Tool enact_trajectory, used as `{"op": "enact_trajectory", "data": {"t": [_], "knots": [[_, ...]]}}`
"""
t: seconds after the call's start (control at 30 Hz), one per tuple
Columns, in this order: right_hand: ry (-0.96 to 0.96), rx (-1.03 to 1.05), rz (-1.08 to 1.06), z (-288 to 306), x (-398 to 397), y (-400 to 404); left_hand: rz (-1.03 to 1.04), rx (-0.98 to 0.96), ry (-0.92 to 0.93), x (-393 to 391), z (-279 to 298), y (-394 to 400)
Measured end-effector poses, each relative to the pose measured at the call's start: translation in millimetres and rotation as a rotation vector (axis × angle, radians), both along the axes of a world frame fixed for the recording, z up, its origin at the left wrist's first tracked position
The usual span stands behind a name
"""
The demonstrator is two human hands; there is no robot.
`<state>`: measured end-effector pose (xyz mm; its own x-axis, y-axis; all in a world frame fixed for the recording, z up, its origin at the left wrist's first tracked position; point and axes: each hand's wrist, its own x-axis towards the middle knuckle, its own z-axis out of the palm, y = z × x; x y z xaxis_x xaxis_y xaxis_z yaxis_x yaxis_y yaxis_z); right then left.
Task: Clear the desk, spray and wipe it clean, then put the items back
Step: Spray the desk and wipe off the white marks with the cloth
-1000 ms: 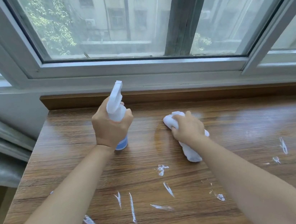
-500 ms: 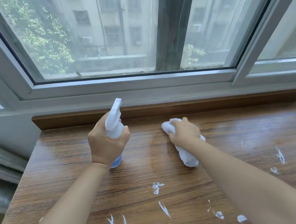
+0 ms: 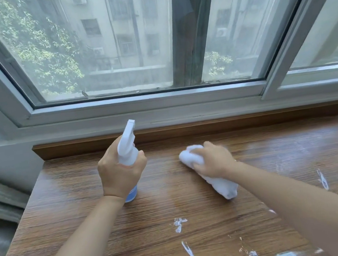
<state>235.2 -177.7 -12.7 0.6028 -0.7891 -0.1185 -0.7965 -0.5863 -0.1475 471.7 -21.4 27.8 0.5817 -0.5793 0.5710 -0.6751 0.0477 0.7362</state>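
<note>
My left hand (image 3: 120, 175) grips a white spray bottle (image 3: 126, 148) with a blue base, upright on the wooden desk (image 3: 77, 204), nozzle pointing toward the window. To its right my right hand (image 3: 213, 159) holds a rolled white cloth (image 3: 225, 187) pressed flat on the desk surface. The cloth's far end sticks out past my fingers and its near end trails toward me. The wood around the cloth looks wet and shiny.
White paint-like marks (image 3: 179, 224) are scattered over the near and right parts of the desk. A raised wooden lip (image 3: 227, 123) runs along the desk's back edge under a white window frame (image 3: 139, 103). The desk's left edge drops off beside a wall.
The view has tilted up, so both hands sit lower in frame. My right hand with the cloth has shifted slightly right and farther back. The bottle stays in my left hand.
</note>
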Motion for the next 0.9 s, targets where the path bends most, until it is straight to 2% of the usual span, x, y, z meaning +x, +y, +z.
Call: {"op": "enact_trajectory", "data": {"t": [0.07,0.13,0.23,0.37,0.47,0.6,0.67,0.77,0.9], "knots": [[-0.033,-0.032,-0.102,6.1,-2.7,-22.7,-0.005,0.000,-0.001,0.3,0.3,-0.2],[0.019,-0.091,-0.139,4.4,-4.6,-35.6,-0.006,0.001,-0.003,0.1,0.7,0.1],[0.124,-0.136,-0.124,-9.1,0.8,-36.9,-0.001,0.003,0.007,0.5,0.0,0.4],[0.147,-0.149,-0.082,-12.0,20.4,-19.6,0.002,0.014,-0.011,0.5,0.3,0.8],[0.102,-0.066,0.061,-0.3,42.4,15.2,0.015,0.020,-0.016,-0.9,3.1,-0.6],[0.056,0.023,0.464,4.8,38.9,64.2,0.026,0.022,0.000,-2.5,3.0,-2.4],[0.044,0.057,0.521,5.1,24.1,67.5,0.025,0.021,-0.006,-2.6,1.6,-2.2],[0.097,0.028,0.396,4.4,8.8,39.6,0.022,0.011,0.003,-1.1,1.4,-1.9],[0.118,-0.042,-0.011,-1.7,15.6,-13.4,0.022,0.009,0.043,3.5,3.1,1.3]]}}
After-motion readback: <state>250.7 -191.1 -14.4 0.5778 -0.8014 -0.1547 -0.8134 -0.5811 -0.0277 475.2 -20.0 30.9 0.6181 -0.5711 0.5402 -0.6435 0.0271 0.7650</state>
